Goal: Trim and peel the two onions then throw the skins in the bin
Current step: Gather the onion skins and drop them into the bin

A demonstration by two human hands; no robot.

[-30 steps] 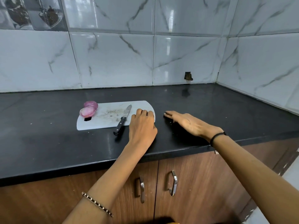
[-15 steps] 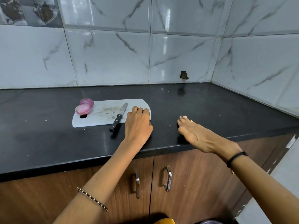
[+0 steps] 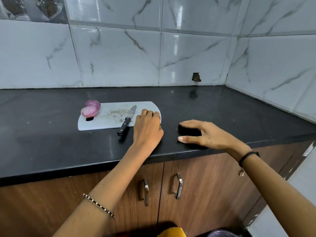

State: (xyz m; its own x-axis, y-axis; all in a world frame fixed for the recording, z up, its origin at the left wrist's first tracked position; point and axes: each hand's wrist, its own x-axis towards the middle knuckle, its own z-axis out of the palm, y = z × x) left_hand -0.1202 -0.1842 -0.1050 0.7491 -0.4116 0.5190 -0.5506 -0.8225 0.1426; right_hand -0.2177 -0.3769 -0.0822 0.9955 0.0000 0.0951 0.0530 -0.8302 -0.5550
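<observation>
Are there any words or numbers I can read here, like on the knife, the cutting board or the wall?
None can be read.
The knife, the cutting board and the wall tiles show no words, numbers or signs.
The picture tile at the top left shows only a dim picture, no letters.

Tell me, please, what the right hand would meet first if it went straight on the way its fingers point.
Most likely the left hand, which lies at the right end of the cutting board. The right hand points across bare counter towards it, though depth is unclear.
</observation>
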